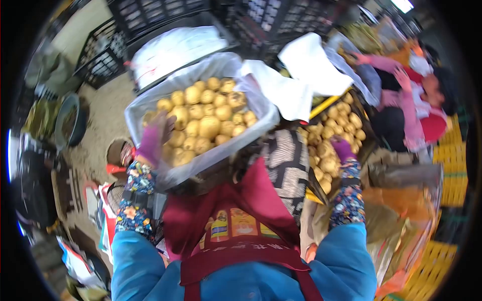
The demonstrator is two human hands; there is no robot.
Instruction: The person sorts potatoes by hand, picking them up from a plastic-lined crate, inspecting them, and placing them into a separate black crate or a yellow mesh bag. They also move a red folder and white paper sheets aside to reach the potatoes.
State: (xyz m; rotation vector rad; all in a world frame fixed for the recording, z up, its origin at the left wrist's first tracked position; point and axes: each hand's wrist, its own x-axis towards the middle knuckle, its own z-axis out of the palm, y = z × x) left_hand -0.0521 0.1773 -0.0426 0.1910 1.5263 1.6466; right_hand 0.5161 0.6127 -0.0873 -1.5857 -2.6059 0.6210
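Observation:
My left hand (161, 129), in a purple glove with a greyish palm side, reaches over the left edge of a crate (131, 118) lined with clear plastic. Its fingers look spread against the round yellow potatoes (209, 127) heaped inside. My right hand (343, 149), gloved in purple, is down at the near right side of a second crate, a yellow-edged one (325, 106). It touches or hovers just over the smaller potatoes (330, 164) there. Blur and the back of the hand hide its fingertips, so I cannot see whether it grips a potato.
A white cloth (316, 65) lies between the crates at the back. Black plastic crates (165, 15) stand behind, one holding a white-covered load (175, 52). Another person (414, 103) sits at the right. A basin (70, 120) and bags lie left; yellow crates (449, 175) stand right.

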